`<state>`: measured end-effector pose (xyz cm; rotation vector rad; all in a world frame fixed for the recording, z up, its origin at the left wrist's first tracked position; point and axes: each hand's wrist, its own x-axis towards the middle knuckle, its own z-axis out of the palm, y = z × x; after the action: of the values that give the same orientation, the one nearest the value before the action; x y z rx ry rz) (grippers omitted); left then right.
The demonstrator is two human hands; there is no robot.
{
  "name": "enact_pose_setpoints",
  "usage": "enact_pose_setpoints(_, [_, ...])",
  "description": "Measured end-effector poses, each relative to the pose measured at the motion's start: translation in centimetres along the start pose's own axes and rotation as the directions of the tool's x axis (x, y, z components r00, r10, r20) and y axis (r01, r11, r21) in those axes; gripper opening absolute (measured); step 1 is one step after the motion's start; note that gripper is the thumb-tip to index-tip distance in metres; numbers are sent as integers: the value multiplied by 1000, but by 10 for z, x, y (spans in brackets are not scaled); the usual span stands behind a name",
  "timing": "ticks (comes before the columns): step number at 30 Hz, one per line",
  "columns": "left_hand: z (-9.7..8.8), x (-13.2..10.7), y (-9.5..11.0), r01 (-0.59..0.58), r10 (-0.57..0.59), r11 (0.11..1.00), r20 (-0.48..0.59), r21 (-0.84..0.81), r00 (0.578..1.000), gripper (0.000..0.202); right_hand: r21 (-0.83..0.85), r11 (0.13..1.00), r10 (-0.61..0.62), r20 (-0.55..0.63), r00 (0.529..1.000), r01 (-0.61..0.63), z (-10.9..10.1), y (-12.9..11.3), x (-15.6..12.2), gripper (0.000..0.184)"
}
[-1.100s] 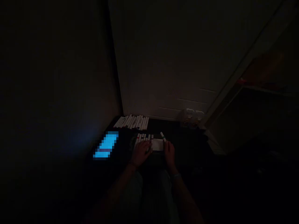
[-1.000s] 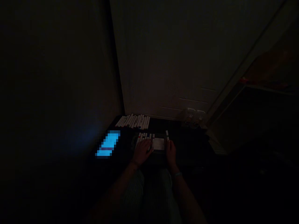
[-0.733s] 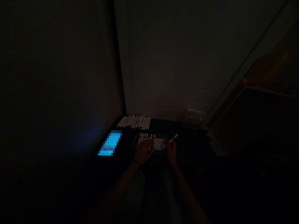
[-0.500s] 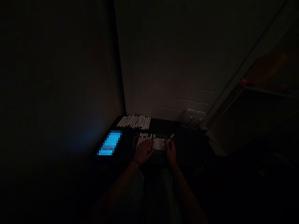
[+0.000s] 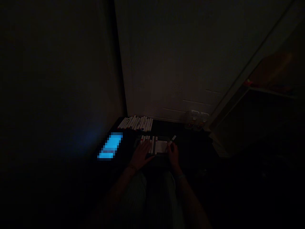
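In the dim head view, my left hand (image 5: 141,155) lies flat with fingers stretched over a row of white markers (image 5: 152,145) in a dark case (image 5: 136,143). The upper ends of several markers show past my fingertips. A pale rectangular surface (image 5: 161,146) takes up the case's right part. At the case's right edge my right hand (image 5: 173,154) is closed around a white marker (image 5: 172,139), which tilts up to the right. The darkness hides the marker's lower end and much of the case.
A heap of white markers (image 5: 135,123) lies at the back left of the dark table (image 5: 193,149). A lit blue, pixelated screen (image 5: 110,146) lies at the left. Two clear plastic containers (image 5: 197,121) stand by the wall at the back right.
My left hand has shifted left over the row, uncovering markers on its right side. The right hand keeps hold of its marker in nearly the same place.
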<state>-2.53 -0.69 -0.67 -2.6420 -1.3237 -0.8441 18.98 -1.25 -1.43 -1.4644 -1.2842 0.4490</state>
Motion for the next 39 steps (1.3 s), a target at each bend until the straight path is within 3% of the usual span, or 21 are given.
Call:
enact_pose_setpoints(6, [0,-12,-17,53,-53,998,14,34,998,63,-2,1000,6,-9,1000,-6,0,-1,-1,36])
enact_pose_setpoints(20, [9,-20,-22,47,-48,997,-23,-69,999,48,-8,1000,-19,1,1000,19,3,0,-2,32])
enact_pose_setpoints(26, [1,-21,-15,41,-48,996,-84,-81,995,40,4,1000,-15,7,1000,15,4,3,-1,32])
enact_pose_setpoints(33, [-7,-8,-11,-42,43,999,41,-33,998,50,24,1000,-1,6,1000,1,4,6,-2,34])
enact_pose_setpoints(39, [-1,-8,-16,-46,49,996,38,-77,998,44,-18,1000,-3,20,1000,3,3,6,-1,34])
